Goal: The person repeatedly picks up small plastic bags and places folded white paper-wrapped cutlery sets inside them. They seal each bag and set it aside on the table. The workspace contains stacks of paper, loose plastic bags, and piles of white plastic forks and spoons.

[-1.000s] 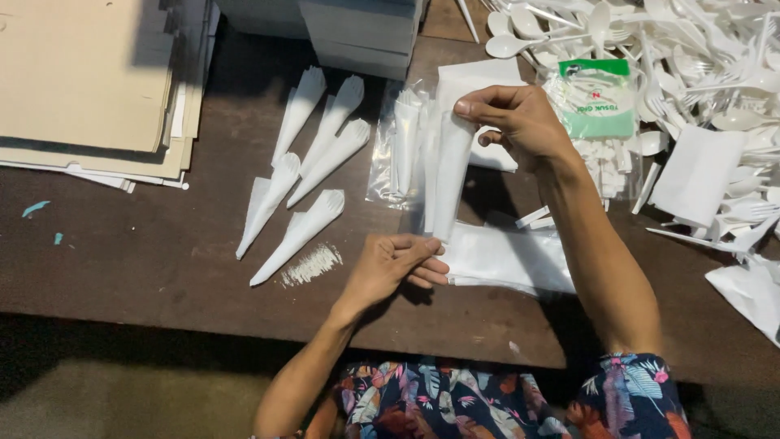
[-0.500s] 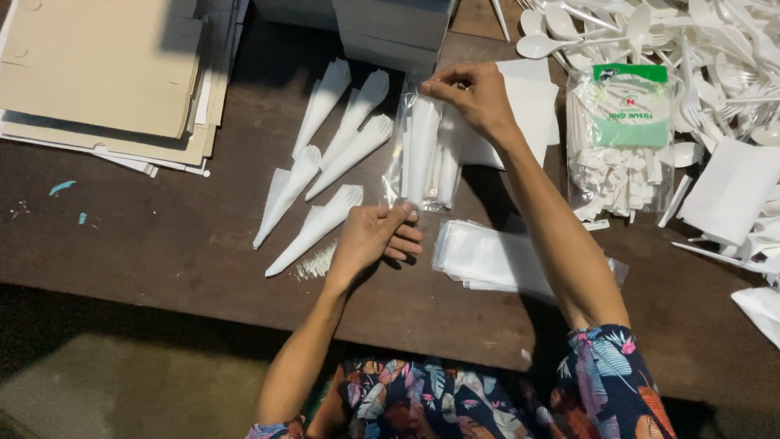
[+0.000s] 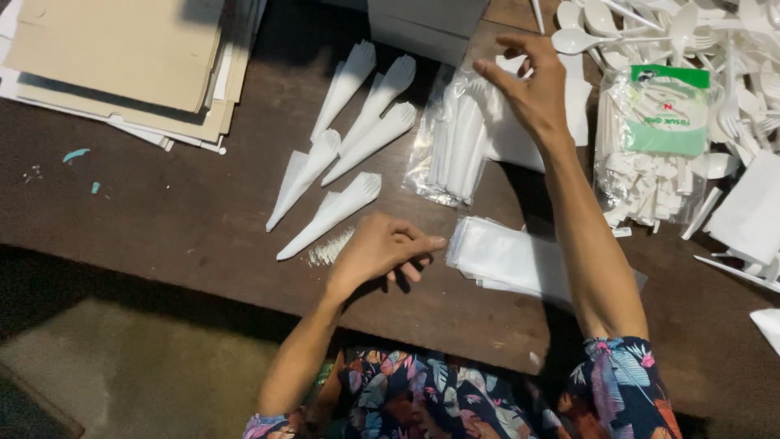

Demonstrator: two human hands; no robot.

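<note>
My right hand (image 3: 528, 85) hovers with fingers spread over a clear bag of white wrapped pieces (image 3: 455, 142) near the table's far side, and holds nothing. My left hand (image 3: 382, 252) rests on the dark wooden table (image 3: 162, 219) with fingers curled and nothing visible in them. Its index fingertip is just short of a flat stack of clear plastic sleeves (image 3: 508, 260). Left of it lie several white cone-shaped wrapped cutlery packs (image 3: 325, 215) in a loose fan.
A stack of flat cardboard (image 3: 122, 57) fills the far left. A grey box (image 3: 431, 28) stands at the back. At the right are a green-labelled clear packet (image 3: 662, 138), a heap of white plastic spoons (image 3: 691, 32) and white napkins (image 3: 751, 211).
My right hand carried a filled clear sleeve away from me, set it on the bag of wrapped pieces and let go. My left hand stayed low beside the stack of sleeves.
</note>
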